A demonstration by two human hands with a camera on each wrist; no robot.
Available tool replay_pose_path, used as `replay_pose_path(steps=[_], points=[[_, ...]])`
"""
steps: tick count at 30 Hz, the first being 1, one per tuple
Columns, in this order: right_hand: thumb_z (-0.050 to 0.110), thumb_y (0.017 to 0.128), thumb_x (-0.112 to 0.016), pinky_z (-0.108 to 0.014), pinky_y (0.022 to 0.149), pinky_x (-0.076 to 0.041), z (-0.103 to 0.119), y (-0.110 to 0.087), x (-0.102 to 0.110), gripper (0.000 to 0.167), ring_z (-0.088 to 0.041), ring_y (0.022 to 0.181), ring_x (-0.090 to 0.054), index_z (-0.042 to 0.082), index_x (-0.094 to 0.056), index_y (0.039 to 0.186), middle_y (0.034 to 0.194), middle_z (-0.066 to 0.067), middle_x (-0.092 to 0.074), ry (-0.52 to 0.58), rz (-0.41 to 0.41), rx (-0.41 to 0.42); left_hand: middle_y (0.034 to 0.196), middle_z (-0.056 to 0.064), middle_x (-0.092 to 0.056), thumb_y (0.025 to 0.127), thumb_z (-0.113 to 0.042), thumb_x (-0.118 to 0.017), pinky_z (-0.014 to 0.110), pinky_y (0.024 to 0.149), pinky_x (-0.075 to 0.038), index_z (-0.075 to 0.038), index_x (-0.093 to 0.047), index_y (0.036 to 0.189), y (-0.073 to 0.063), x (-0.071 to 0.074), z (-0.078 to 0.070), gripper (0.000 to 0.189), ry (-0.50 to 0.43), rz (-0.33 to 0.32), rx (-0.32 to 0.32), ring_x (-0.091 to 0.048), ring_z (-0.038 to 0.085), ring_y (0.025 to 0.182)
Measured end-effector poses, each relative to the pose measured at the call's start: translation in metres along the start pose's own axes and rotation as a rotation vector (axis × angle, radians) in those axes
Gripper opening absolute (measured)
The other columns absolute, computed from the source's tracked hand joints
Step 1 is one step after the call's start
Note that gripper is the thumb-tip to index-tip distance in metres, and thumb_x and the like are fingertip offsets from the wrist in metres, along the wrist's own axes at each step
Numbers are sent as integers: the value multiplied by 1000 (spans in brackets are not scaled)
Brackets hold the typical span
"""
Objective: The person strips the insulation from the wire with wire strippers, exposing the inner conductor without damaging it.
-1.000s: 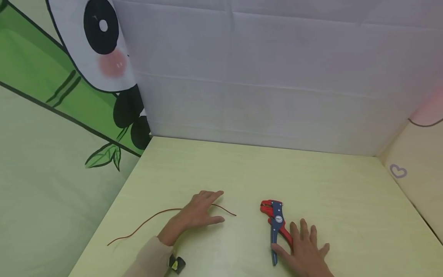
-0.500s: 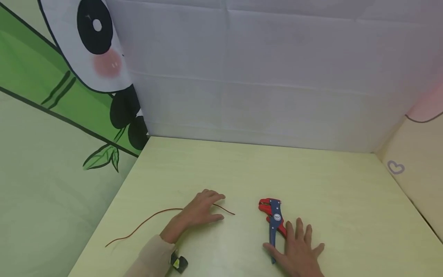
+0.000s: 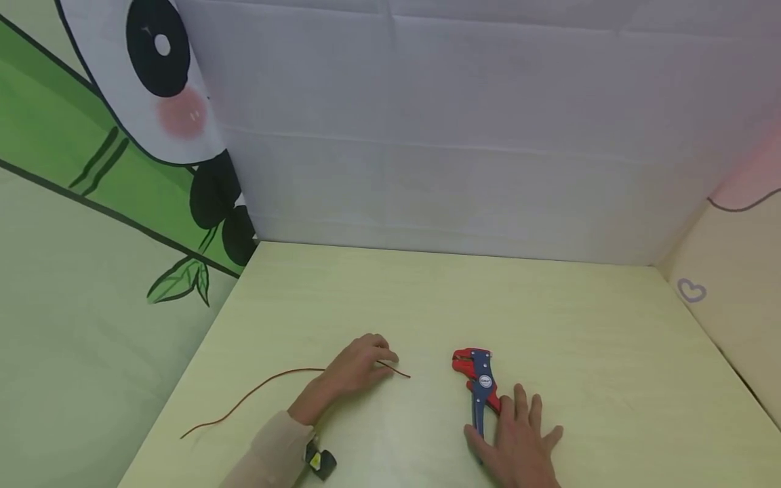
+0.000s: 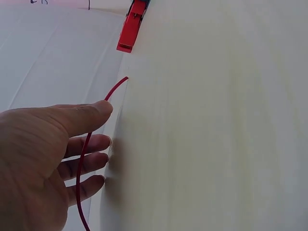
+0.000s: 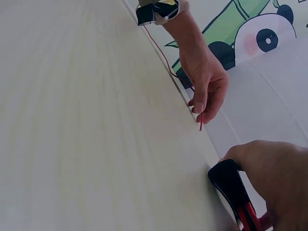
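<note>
A thin red wire (image 3: 247,396) lies in a curve across the table's left half. My left hand (image 3: 360,366) pinches it near its right end, and that tip pokes out past the fingers. In the left wrist view, the thumb of the left hand (image 4: 38,154) crosses the wire (image 4: 79,178). Right of it lies a wire stripper (image 3: 483,379) with red and blue parts, its head pointing away. My right hand (image 3: 518,440) rests on its handles, fingers spread, thumb across the blue handle. The right wrist view shows the blue handle end (image 5: 228,180) beside the right hand (image 5: 274,168).
The pale yellow table (image 3: 439,298) ends at a white sheet (image 3: 439,135) behind it. A panda and bamboo print (image 3: 158,88) covers the left side. A dark wrist device (image 3: 320,462) sits at the left cuff.
My left thumb and fingers have drawn together onto the wire. The right hand has stayed on the wire stripper, its thumb moving slightly across the handle. The head view has shifted a little.
</note>
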State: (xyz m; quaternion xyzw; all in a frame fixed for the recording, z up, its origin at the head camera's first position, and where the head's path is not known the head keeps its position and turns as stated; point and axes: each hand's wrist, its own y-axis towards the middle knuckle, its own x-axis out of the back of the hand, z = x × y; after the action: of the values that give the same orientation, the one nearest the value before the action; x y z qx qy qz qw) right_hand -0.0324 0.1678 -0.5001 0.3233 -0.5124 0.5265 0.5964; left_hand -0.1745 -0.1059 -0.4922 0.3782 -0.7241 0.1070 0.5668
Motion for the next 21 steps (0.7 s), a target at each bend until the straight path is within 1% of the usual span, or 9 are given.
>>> replay_pose_path(steps=[5, 8, 10, 13, 17, 21], points=[[64, 82, -66, -86, 101, -20, 8, -5, -1, 87, -56, 141, -27, -8, -51, 129, 153, -32, -35, -6, -9, -32, 91, -1, -68, 84, -17, -79, 27, 76, -50, -17, -80, 91, -3, 1, 1, 7, -19, -6, -52, -59, 15, 88], [60, 81, -68, -84, 103, -21, 12, -9, -1, 84, -53, 141, -29, -9, -51, 126, 151, -32, -37, -8, -17, -53, 88, -2, -68, 84, -15, -79, 25, 76, -50, -17, -81, 88, -6, 1, 3, 5, -8, -12, -89, -59, 14, 86], [58, 80, -69, -83, 104, -22, 15, -11, -1, 82, -53, 140, -30, -9, -51, 125, 151, -31, -37, -4, -26, -65, 87, -3, -68, 84, -15, -78, 24, 76, -50, -17, -80, 87, -8, 2, 3, 4, -3, -13, -99, -59, 14, 86], [56, 79, -70, -82, 104, -23, 18, -15, -1, 79, -52, 140, -31, -9, -50, 121, 151, -31, -38, 5, -44, -78, 88, -3, -69, 85, -15, -78, 24, 77, -51, -16, -80, 87, -11, 4, 3, 4, -6, -9, -101, -60, 14, 86], [54, 78, -72, -81, 104, -25, 21, -22, -2, 74, -49, 138, -33, -7, -51, 115, 150, -31, -39, 20, -66, -83, 87, -3, -70, 86, -15, -76, 24, 77, -51, -16, -80, 88, -15, 7, 3, 4, -28, 11, -89, -61, 14, 86], [53, 75, -74, -78, 105, -27, 23, -27, -1, 73, -46, 136, -37, -5, -52, 113, 149, -29, -41, 53, -64, -105, 86, -4, -71, 87, -14, -75, 23, 75, -51, -15, -80, 89, -18, 10, 1, 5, -53, 27, -80, -63, 12, 84]])
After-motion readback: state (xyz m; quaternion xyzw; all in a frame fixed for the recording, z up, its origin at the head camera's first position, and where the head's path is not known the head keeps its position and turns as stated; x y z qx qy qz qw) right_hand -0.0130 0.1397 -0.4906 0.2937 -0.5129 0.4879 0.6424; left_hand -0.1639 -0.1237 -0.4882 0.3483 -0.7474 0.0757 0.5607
